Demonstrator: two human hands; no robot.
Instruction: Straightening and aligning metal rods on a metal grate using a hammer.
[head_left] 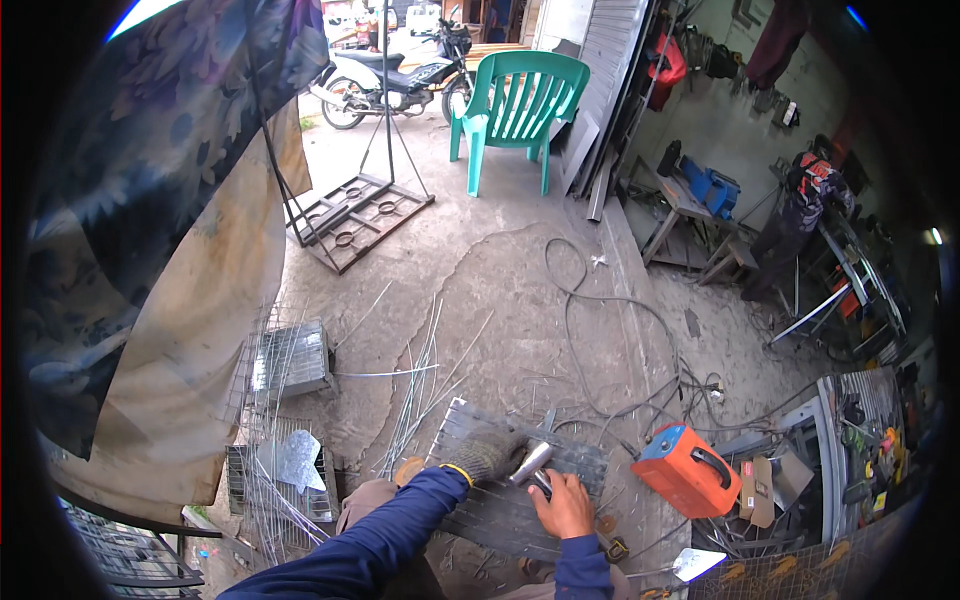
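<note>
My right hand, bare, is closed around the dark handle of a hammer. The hammer's silver head points toward my left hand. A grey knit glove with a yellow cuff covers my left hand, whose fingers curl down just left of the hammer head. What those fingers pinch, if anything, is hidden. Beneath both hands lies a dark slatted metal panel, low in front of my knees. Thin metal rods lie on the ground beyond its left side.
An orange welding machine stands right, with cables running across the concrete. Wire mesh and a metal box are left, beside a hanging cloth. A green chair and motorcycle stand ahead; another person bends at right.
</note>
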